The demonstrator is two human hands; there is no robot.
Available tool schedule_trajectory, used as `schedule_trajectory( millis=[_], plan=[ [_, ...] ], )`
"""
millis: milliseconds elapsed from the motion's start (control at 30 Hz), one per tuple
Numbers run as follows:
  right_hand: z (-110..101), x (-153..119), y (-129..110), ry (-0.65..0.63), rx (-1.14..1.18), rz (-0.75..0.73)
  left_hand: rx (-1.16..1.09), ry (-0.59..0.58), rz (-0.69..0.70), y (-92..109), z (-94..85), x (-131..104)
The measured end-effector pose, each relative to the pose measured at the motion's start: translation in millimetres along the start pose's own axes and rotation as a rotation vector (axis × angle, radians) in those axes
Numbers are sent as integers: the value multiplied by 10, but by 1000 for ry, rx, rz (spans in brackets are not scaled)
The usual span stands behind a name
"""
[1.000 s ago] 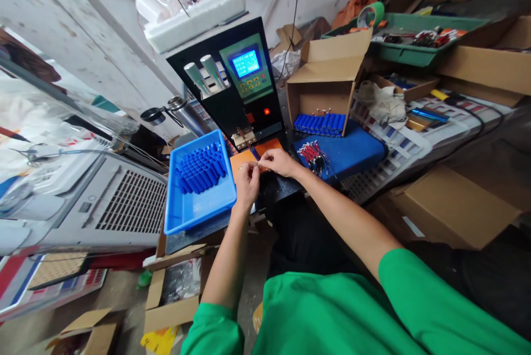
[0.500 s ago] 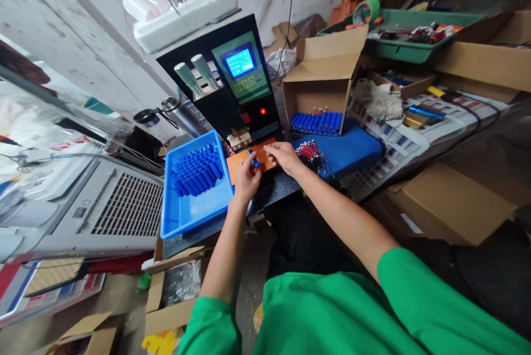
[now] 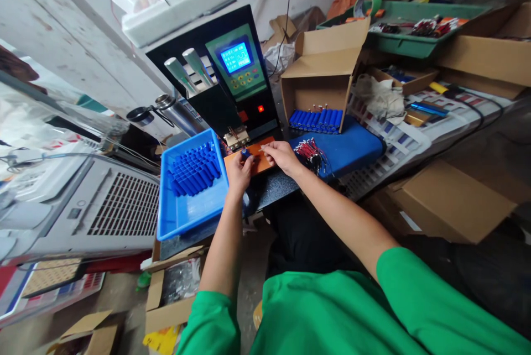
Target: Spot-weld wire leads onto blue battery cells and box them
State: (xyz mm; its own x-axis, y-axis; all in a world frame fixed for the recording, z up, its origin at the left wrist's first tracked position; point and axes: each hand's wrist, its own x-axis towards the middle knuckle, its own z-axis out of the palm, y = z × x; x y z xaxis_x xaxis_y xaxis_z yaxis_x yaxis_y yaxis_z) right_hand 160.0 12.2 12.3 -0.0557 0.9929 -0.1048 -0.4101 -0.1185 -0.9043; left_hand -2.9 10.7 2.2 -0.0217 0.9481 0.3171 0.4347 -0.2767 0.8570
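My left hand (image 3: 239, 171) is closed around a blue cylindrical battery cell (image 3: 245, 153), its end showing between the fingers. It is over the orange board (image 3: 261, 163), below the metal electrodes of a black spot welder (image 3: 233, 137). To its right, my right hand (image 3: 282, 156) is pinched over the same board; what its fingertips hold is too small to make out. Red, white and black wire leads (image 3: 311, 153) lie in a bunch just right of that hand. On the left, a blue tray (image 3: 191, 222) holds rows of blue cells (image 3: 194, 170).
An open cardboard box (image 3: 317, 95) behind the leads contains more blue cells (image 3: 317, 118). A steel flask (image 3: 176, 111) stands left of the welder. Further right are a green tray (image 3: 410, 42) and a white plastic crate (image 3: 398, 142). Cartons sit on the floor.
My left hand has moved slightly left, and the cell now shows mostly its end. My right hand stays pinched nearly in place. The whole view has shifted a little.
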Motion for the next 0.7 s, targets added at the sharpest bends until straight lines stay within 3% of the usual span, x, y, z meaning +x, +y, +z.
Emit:
schedule_trajectory(
  millis=[500, 700],
  plan=[
    [203, 106, -73, -16, -142, -39, -27, 70, -14, -17, 114, -69],
    [292, 219, 17, -28, -263, -94, -7, 92, -15, -73, 127, -77]
  ],
)
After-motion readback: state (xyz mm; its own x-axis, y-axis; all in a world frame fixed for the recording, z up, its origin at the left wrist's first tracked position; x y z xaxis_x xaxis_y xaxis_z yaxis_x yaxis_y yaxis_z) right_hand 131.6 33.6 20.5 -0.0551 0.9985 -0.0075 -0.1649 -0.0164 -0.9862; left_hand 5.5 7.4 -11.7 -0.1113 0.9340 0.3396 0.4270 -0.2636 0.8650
